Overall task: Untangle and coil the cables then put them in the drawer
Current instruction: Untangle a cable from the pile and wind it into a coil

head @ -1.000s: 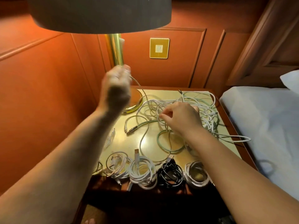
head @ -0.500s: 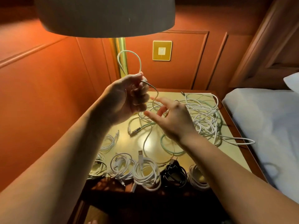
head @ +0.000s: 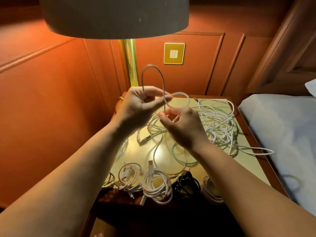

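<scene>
So the left hand (head: 138, 106) is pinching a pale cable (head: 162, 82) between thumb and fingers, with one finished loop standing straight up toward 12 o'clock above the fist. The right hand (head: 183, 127) sits just below and at about 4 o'clock from it, fingers curled and pinching the same cable where a second, smaller loop (head: 181, 100) bulges out toward 2 o'clock.

What matters for the next bit, I'd say: the free length runs down from the right hand toward 6 o'clock onto the table (head: 171, 156), so the slack feeds up from below. The right hand is nearer to that slack; I'd guess it carries the new loop over to 10 o'clock into the left pinch.

The big tangle (head: 220, 124) lies at 3 o'clock of the hands, still a mess. A row of finished coils (head: 157, 185), one black (head: 188, 185), sits along the near edge at 6 o'clock. Can't see the drawer anywhere.
</scene>
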A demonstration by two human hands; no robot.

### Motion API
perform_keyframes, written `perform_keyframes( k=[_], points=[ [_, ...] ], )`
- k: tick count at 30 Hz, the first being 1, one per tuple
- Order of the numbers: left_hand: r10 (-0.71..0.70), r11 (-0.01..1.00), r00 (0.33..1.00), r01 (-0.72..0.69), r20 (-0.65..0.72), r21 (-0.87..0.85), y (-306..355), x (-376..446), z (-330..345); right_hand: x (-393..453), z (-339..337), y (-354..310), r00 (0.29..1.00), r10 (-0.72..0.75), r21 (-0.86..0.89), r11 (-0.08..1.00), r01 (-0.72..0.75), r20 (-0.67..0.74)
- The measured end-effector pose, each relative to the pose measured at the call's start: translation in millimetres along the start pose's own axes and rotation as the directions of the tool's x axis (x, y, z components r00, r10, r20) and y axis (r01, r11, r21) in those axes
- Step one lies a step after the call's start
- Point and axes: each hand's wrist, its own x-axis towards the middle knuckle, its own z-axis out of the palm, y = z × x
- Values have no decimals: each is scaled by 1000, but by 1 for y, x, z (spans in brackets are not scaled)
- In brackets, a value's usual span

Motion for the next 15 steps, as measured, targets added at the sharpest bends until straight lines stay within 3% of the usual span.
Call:
perform_keyframes(
  k=[5, 9, 11, 13, 15],
  points=[
    [-204, 870, 975, 142, -83, -472, 23, 9, -8, 6, 2, 11, 990, 125, -336, 937, -95, 71],
    [-340, 588, 931, 100, -132, -803, 20, 12, -25, 9, -4, 15, 993, 115, -381, 919, -103, 8],
    [-330, 713, 934, 153, -135, -684, 5, 10, -30, 7, -5, 15, 996, 86, -360, 929, -84, -10],
    [-291, 908, 951, 242, -99, -342, -3, 5, -24, 5, -6, 13, 998, 59, -313, 947, -67, -35],
    [-287, 958, 957, 286, -46, -17, -8, 0, -11, 3, -8, 11, 998, 25, -282, 959, -42, -63]
  ],
)
